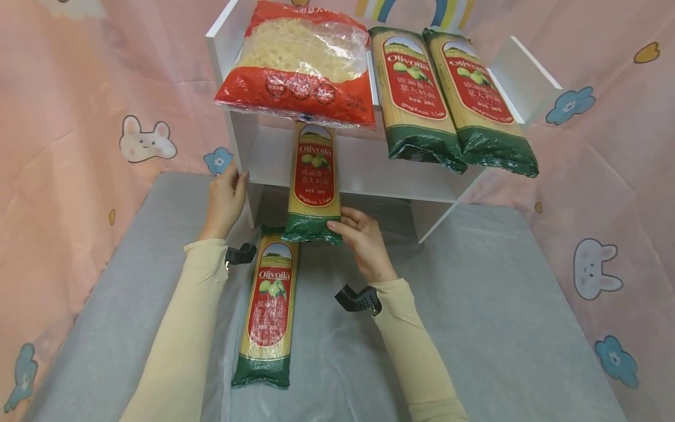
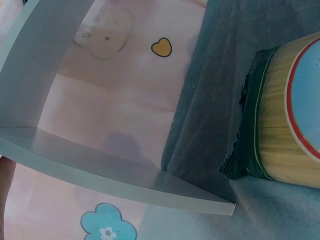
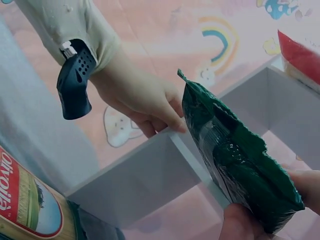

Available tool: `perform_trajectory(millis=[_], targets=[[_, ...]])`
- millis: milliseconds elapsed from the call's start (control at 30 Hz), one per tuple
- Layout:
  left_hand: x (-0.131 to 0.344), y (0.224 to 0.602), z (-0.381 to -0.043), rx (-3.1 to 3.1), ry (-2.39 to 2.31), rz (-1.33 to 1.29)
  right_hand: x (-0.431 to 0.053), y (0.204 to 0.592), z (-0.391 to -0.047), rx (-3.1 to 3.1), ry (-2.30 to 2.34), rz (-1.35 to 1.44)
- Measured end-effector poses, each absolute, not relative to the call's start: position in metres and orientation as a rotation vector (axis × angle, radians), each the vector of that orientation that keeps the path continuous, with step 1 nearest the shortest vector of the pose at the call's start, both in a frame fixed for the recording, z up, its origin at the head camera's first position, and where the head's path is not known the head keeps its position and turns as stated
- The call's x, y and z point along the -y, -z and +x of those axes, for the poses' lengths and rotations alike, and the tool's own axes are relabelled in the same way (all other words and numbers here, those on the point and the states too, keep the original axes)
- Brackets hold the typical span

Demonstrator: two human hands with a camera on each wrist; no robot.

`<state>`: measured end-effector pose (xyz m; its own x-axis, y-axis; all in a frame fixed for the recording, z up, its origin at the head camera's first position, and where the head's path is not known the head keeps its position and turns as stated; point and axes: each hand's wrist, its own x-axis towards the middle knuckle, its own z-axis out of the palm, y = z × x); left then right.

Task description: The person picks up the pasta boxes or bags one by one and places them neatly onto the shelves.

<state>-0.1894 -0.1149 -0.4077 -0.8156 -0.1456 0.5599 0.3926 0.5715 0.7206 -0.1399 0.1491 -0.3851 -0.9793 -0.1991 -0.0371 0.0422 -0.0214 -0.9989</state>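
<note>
My right hand pinches the green lower end of a spaghetti pack, thumb on its front near the right corner. The pack has a red label, and its upper end reaches into the middle level of a white shelf, below the overhanging red bag. My left hand grips the front edge of the shelf's left side panel; part of its fingers is hidden behind the panel. In the right wrist view the held pack's green end is close up. A second spaghetti pack lies on the grey cloth below, between my forearms.
On the shelf's top level lie a red-and-clear bag of pasta at the left and two more spaghetti packs, a left one and a right one. Their ends jut over the front edge. Pink patterned cloth hangs behind and at both sides.
</note>
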Motion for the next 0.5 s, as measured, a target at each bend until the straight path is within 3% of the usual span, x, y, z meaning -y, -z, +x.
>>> perform_trajectory(millis=[500], targets=[[0.114, 0.408, -0.191, 2.216, 1.200, -0.196, -0.159, 0.404, -0.103, -1.929, 2.233, -0.201]])
